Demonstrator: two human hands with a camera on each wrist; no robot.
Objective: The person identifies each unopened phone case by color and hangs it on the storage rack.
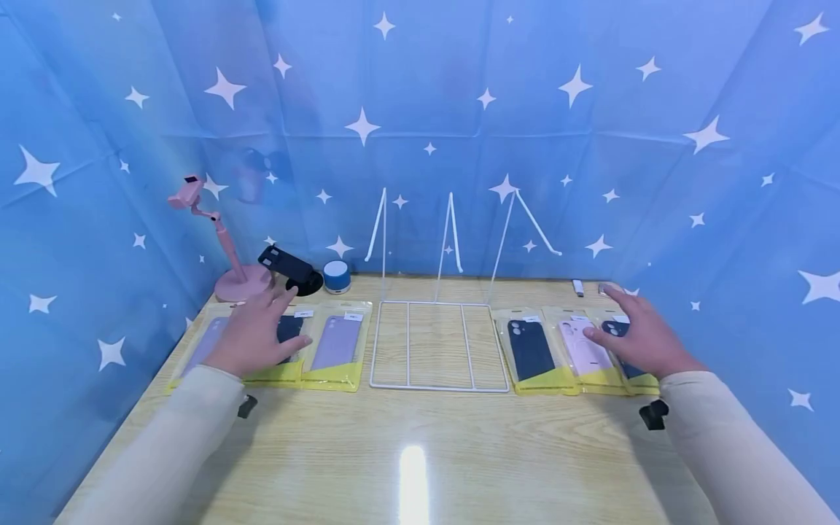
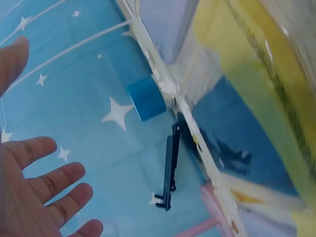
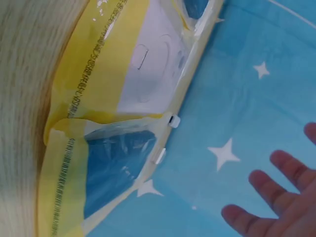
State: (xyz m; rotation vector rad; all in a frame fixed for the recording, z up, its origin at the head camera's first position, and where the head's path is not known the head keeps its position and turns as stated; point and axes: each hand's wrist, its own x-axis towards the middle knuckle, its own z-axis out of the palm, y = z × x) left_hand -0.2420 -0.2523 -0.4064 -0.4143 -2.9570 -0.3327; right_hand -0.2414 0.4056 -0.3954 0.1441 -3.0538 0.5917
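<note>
My left hand (image 1: 257,332) hovers over the left group of bagged phone cases, its fingers spread and holding nothing. Beneath it lie a lilac case (image 1: 208,341), a partly covered dark case (image 1: 289,329) and a second lilac case (image 1: 337,343). On the right, my right hand (image 1: 643,335) is spread above the other group and also holds nothing. That group has a dark case (image 1: 531,350), a pink case (image 1: 584,348) and another dark case (image 1: 615,328), partly hidden by the hand. Each clear bag has a yellow lower part. Fingers of both hands look extended in the wrist views.
Between the groups stands a white wire rack (image 1: 440,389) with three upright hooked arms. Behind the left bags are a pink stand (image 1: 244,283), a black phone holder (image 1: 289,264) and a blue cylinder (image 1: 337,278). A small white stick (image 1: 578,288) lies back right. A starry curtain (image 1: 426,87) encloses the table.
</note>
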